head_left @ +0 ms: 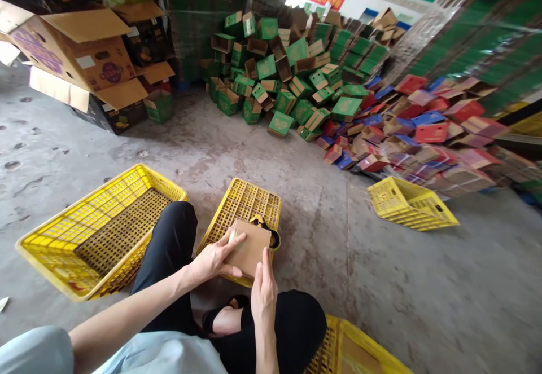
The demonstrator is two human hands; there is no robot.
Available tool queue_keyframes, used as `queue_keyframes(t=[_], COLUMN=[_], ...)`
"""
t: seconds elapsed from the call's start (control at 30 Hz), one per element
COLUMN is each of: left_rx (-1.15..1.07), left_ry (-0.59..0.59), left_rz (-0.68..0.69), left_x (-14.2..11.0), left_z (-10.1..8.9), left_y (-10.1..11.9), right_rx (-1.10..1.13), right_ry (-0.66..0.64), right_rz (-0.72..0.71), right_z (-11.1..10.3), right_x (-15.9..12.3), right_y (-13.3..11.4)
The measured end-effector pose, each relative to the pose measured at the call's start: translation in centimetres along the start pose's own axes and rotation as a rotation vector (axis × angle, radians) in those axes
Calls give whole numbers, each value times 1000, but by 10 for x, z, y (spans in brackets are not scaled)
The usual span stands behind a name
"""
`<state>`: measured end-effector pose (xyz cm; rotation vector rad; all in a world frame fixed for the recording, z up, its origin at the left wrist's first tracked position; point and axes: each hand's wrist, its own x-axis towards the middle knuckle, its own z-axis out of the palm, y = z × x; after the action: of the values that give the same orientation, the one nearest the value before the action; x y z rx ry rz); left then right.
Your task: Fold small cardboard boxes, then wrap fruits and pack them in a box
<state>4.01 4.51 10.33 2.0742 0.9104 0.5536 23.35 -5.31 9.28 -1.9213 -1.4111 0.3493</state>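
Note:
A small brown cardboard box (249, 247) rests on an upturned yellow plastic crate (243, 196) in front of me. My left hand (218, 255) lies across the box's left side with its fingers spread, touching a shiny strip that looks like clear tape (234, 234). Against the right edge of the box, my right hand (265, 289) is stretched out with its fingers straight and close together. Just behind the box sits a yellow and black tape dispenser (274, 238), partly hidden by it.
A yellow crate (101, 193) stands on the left. Another crate (412, 202) lies to the right, and one (334, 340) by my right knee contains flat cardboard. Green boxes (282, 123) and red and blue boxes (432, 132) are heaped ahead. Large cartons (93, 58) stand back left.

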Motion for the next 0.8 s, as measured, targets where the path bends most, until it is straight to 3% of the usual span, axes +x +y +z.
queue_keyframes(t=[0.17,0.37,0.6,0.8], left_rx=[-60,-43,-37,-40], left_ry=[62,117,158,180], left_rz=[1,42,54,72], left_x=[12,17,11,7], left_z=[6,11,19,22], left_y=[-1,-10,-15,-14], right_rx=[-301,-473,-441,-280], right_ry=[83,-7,-26,-117], right_rz=[-162,-201,-381,-461], right_z=[3,2,7,-5], right_x=[10,35,48,47], right_y=[-2,-2,-13,-26])
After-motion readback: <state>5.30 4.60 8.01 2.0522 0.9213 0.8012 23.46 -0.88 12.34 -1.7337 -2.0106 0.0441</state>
